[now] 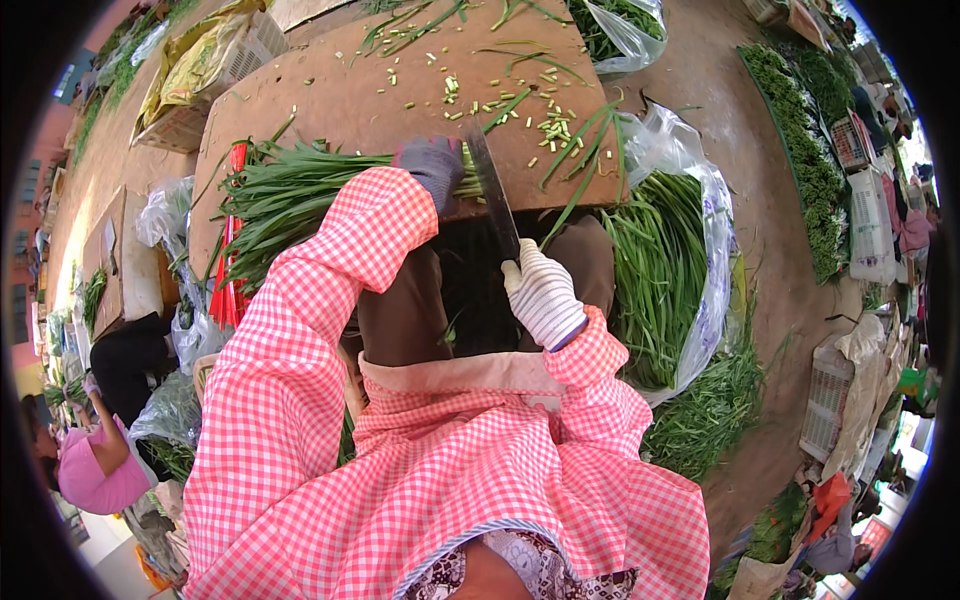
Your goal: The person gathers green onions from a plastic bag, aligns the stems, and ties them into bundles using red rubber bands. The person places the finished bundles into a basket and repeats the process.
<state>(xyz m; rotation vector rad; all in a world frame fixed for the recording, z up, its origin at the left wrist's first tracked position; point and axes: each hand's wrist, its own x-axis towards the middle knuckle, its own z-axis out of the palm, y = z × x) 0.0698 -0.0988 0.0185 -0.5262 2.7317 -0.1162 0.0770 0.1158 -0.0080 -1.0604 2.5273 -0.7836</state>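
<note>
A bundle of long green garlic chives (300,184) lies across the near part of a wooden board (322,97). My left hand (433,171), in a dark grey glove, presses round the bundle near its pale cut ends. In a striped white glove, my right hand (546,296) grips the handle of a long-bladed knife (491,187). The blade points away from me and lies right beside the stem ends; whether it touches them I cannot tell. Short cut stem pieces (556,127) are scattered over the board, with loose leaves among them.
Red ties (231,247) hang at the board's left edge. To the right stands a clear plastic bag (712,225) full of chives (656,277), with loose greens (705,420) on the floor below. A crate (247,56) is at far left. Another person (101,465) sits at the left.
</note>
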